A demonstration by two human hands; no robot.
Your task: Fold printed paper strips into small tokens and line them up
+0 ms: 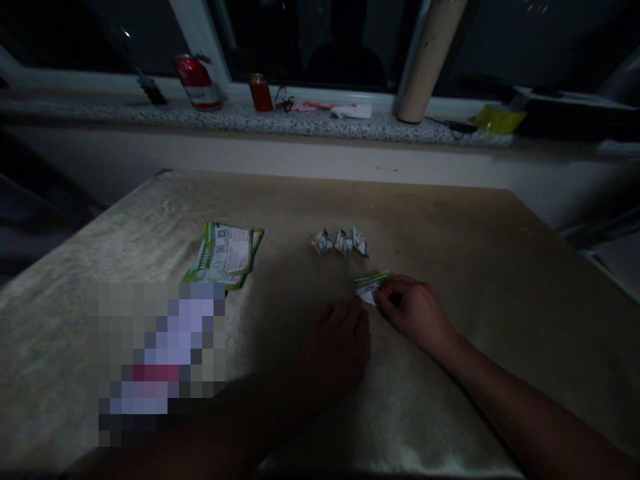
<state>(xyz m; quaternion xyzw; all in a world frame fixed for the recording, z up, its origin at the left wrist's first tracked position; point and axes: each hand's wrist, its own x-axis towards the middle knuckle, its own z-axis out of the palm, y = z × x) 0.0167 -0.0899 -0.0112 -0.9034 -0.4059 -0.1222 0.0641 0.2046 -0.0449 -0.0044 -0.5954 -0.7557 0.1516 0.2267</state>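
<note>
My right hand (pixel 417 307) pinches the right end of a small folded piece of printed paper (pixel 370 285), green along its top and white below. My left hand (pixel 340 340) rests palm down just below the paper, fingers lying forward over the table with their tips close to its lower left edge; whether they touch it is hard to see in the dark. Beyond the hands, three small folded paper shapes stand in a row: a left one (pixel 323 242), a middle one (pixel 344 243) and a right one (pixel 361 243). Each is pointed and white with coloured print.
Green-and-white printed leaflets (pixel 225 257) lie stacked at the left of the table (pixel 440 220). A blurred-out long object (pixel 170 347) lies in front of them. On the window sill (pixel 230 120) stand a red can (pixel 199 83), an orange-red container (pixel 261 93) and a cardboard tube (pixel 430 60).
</note>
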